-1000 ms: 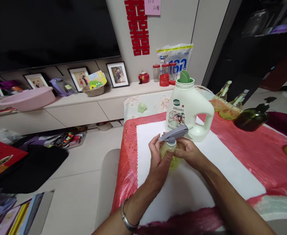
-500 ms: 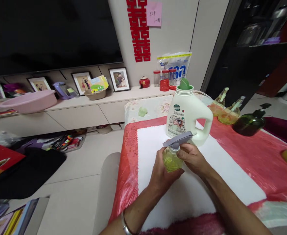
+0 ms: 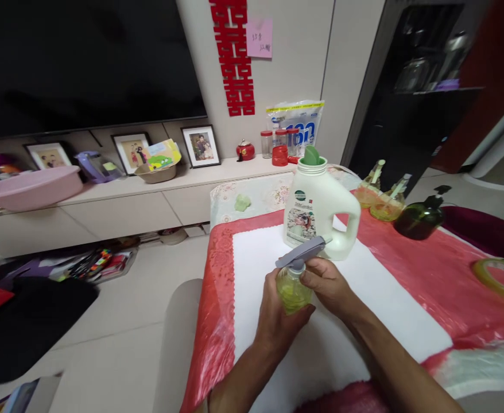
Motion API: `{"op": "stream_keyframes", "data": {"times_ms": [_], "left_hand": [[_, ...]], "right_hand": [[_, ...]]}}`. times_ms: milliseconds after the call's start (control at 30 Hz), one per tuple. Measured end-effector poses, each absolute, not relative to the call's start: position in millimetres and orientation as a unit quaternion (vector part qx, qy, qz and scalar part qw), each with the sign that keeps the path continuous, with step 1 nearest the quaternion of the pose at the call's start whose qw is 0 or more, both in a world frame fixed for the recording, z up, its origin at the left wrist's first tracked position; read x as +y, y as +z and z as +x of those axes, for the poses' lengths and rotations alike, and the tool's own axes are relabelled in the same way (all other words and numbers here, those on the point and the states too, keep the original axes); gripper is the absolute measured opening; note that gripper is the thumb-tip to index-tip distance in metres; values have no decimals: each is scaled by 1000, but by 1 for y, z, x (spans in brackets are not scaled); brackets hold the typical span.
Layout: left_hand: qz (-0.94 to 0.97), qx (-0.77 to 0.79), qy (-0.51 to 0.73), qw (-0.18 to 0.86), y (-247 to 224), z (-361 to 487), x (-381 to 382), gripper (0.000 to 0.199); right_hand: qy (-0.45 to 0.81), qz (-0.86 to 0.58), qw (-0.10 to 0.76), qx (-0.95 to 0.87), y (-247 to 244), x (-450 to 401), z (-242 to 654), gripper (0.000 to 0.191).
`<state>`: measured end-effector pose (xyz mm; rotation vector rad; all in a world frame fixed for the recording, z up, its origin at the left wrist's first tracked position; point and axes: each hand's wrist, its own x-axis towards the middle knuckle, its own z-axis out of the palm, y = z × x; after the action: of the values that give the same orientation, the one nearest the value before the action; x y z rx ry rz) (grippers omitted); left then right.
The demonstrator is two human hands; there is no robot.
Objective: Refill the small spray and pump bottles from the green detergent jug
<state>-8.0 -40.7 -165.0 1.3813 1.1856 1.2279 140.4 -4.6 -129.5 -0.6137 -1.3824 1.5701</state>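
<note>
My left hand (image 3: 274, 318) is wrapped around a small clear spray bottle (image 3: 294, 293) holding yellow-green liquid. A grey spray head (image 3: 301, 252) sits on its neck. My right hand (image 3: 330, 288) is closed at the neck, thumb and fingers just under the grey head; part of its grip is hidden. Right behind the bottle stands a large pale green jug (image 3: 300, 195) with a handle and a printed label, a darker green cap (image 3: 311, 155) tilted in its mouth. Beneath both hands lies a white mat (image 3: 252, 269) on a red plastic-covered table (image 3: 217, 275).
To the right stand two clear bottles with yellow liquid (image 3: 387, 209), a dark green pump bottle (image 3: 419, 221) and a roll of tape (image 3: 493, 281). A pale green crumpled piece (image 3: 242, 202) lies at the far left. Behind runs a cabinet (image 3: 127, 203) bearing frames and jars.
The camera view has shifted, so the surroundings sit further left. Both hands keep the same hold on the spray bottle; nothing was let go.
</note>
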Motion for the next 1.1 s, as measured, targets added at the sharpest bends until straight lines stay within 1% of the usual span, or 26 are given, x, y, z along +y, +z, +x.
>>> {"op": "stream_keyframes", "data": {"times_ms": [67,133,233,300,400,500,533,600,667,733,767,833,900,967,1033,1100], "left_hand": [[548,476,508,463,-164,-8,-40,78],[531,479,526,461,-159,-7,-41,82],[528,475,548,441,-147,-6,-46,96],[550,462,540,439,-135,-7,-51,103],[575,416,520,476,-120,-10,-60,110],[568,390,497,528,-110,-13,-62,118],[560,385,493,543,-108,-13,-61,120],[537,368,493,578,-106,-14,-54,122],[505,343,497,617,-105,-12,-45,124],[483,324,501,641,-106,-10,-36,121],[482,322,505,640,-106,-10,-32,117],[497,337,511,615,-109,-11,-24,102],[517,378,509,575,-113,-15,-17,84],[523,431,485,553,-117,-20,-10,72],[514,481,445,554,-121,-26,-5,69],[497,515,416,561,-124,-29,-1,72]], "right_hand": [[629,-253,449,-582,-123,-7,142,58],[616,-260,428,-607,-115,-9,147,65],[593,-269,386,-653,-105,-11,158,71],[582,-266,370,-674,-98,-12,165,73],[591,-217,356,-691,-88,-15,172,80],[627,-167,307,-696,-80,-21,173,94],[631,-164,307,-693,-78,-23,172,97],[619,-173,349,-682,-77,-27,170,98],[599,-194,413,-659,-76,-31,171,94],[581,-226,449,-640,-73,-36,179,86],[568,-247,460,-636,-70,-39,186,83],[522,-301,491,-629,-62,-45,206,82],[445,-369,544,-608,-55,-49,232,85],[347,-451,582,-580,-52,-48,262,88],[235,-553,595,-534,-58,-41,291,89],[93,-658,579,-473,-72,-30,317,98]]}}
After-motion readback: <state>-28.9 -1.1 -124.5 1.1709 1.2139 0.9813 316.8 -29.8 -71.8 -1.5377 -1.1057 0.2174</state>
